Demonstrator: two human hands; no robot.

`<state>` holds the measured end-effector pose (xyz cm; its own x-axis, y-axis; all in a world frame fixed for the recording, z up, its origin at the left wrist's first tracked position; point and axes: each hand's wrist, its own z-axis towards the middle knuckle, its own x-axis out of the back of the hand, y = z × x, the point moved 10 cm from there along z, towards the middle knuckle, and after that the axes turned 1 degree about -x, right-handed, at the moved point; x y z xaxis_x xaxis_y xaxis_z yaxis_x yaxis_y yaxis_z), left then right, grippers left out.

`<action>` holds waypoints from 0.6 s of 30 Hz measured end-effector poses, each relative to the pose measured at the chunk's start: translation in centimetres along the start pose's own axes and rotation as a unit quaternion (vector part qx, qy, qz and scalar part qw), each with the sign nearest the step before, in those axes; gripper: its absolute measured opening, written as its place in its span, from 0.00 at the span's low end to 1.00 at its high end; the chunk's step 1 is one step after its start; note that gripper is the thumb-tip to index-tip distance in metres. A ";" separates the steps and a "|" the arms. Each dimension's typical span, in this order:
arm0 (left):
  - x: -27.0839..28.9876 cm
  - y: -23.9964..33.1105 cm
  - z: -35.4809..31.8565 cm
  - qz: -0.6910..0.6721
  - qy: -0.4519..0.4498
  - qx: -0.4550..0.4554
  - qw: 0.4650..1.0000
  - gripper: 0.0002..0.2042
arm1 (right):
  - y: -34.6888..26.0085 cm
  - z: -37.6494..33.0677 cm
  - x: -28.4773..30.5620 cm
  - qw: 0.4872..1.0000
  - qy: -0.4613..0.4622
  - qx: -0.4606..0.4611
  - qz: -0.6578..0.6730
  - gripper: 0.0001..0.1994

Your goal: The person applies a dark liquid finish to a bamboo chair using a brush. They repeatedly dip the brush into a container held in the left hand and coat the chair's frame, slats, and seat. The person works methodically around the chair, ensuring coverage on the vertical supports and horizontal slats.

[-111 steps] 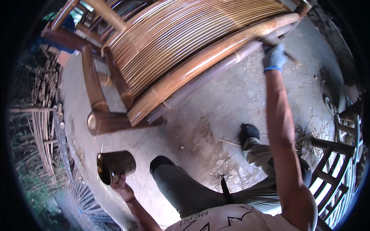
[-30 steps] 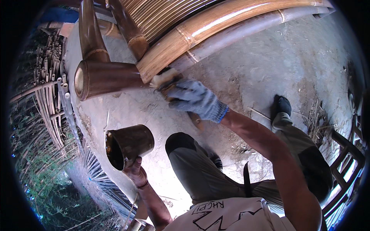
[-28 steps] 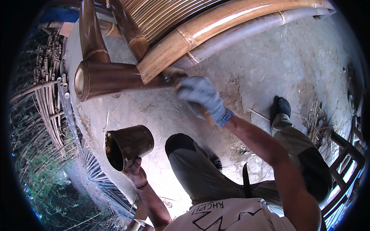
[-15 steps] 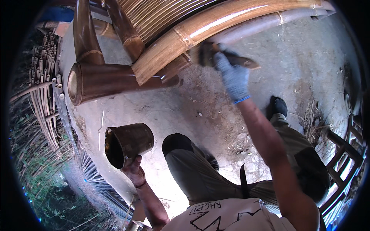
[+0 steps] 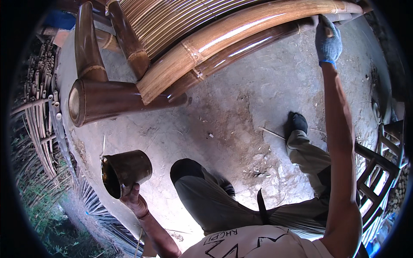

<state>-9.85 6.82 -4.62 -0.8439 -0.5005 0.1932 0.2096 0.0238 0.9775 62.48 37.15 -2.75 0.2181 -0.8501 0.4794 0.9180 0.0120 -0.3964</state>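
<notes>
While right hand [image 5: 328, 41] grips it, bamboo pole [image 5: 241, 49] runs lower-left to upper-right.

Bare concrete floor [image 5: 241, 124] lies open; bamboo frame [image 5: 223, 47] bars above.

Glossy varnished bamboo poles [image 5: 241, 41] are gleaming on the frame; a dark, dull metal can [image 5: 124, 172] is looking tarnished, the knitted cloth glove [image 5: 328, 41] matt, the concrete floor [image 5: 241, 124] rough.

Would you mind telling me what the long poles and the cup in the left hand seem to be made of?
The poles look like bamboo, glossy as if varnished: ringed nodes and bright highlights show. The cup looks like dark, stained metal, though that is uncertain; its thin rim suggests a can.
</notes>
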 end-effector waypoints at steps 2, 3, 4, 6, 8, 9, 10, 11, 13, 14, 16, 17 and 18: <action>-0.4 0.0 -0.1 0.001 -0.008 0.021 1.000 0.37 | -4.1 -2.7 -2.7 0.986 -0.158 0.035 -0.026 0.14; -0.9 0.0 0.0 0.000 -0.014 0.032 0.999 0.38 | -8.6 -5.6 -1.4 0.990 -0.085 0.105 0.046 0.14; -0.9 0.1 -0.2 0.005 -0.010 0.033 0.999 0.39 | -12.8 -9.2 -2.0 0.982 -0.125 0.113 0.089 0.14; -0.7 0.0 -0.7 0.017 -0.002 0.033 0.999 0.40 | -23.0 -15.0 -1.8 0.962 -0.194 0.184 0.051 0.18; -1.9 0.2 -0.1 0.012 -0.017 0.006 1.000 0.39 | -27.2 -18.5 -2.2 0.911 -0.194 -0.007 0.363 0.22; -1.7 0.5 -0.2 0.013 -0.016 -0.008 1.000 0.38 | -31.1 -19.9 -0.9 0.924 -0.225 0.029 0.309 0.21; -1.8 0.5 -0.2 0.016 -0.020 0.012 1.000 0.36 | -33.1 -20.5 -0.5 0.922 -0.227 0.020 0.312 0.20; -2.4 0.9 0.2 0.011 -0.024 0.003 1.000 0.36 | -34.7 -21.0 -0.1 0.923 -0.228 0.011 0.310 0.20; -2.9 1.5 0.2 0.005 -0.023 -0.013 1.000 0.35 | -34.1 -21.7 -1.1 0.872 -0.215 -0.114 0.424 0.17; -3.1 1.5 0.3 0.001 -0.030 -0.013 0.999 0.35 | -32.6 -22.2 -2.0 0.833 -0.213 -0.186 0.476 0.15; -2.3 1.2 0.0 -0.003 -0.031 -0.007 0.999 0.34 | -29.3 -23.9 -4.0 0.669 -0.298 -0.385 0.562 0.10; -2.2 1.5 0.0 -0.002 -0.024 -0.024 0.999 0.34 | -26.0 -22.9 -3.7 0.668 -0.235 -0.393 0.586 0.07; -2.6 2.1 0.1 -0.002 -0.017 -0.041 0.999 0.34 | -21.7 -22.2 -4.3 0.743 -0.217 -0.362 0.520 0.08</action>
<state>-7.26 8.23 -3.08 -0.8610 -0.4701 0.1942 0.2452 -0.0491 0.9682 34.27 28.84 -13.56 0.9152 -0.3272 -0.2353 -0.2053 0.1239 -0.9708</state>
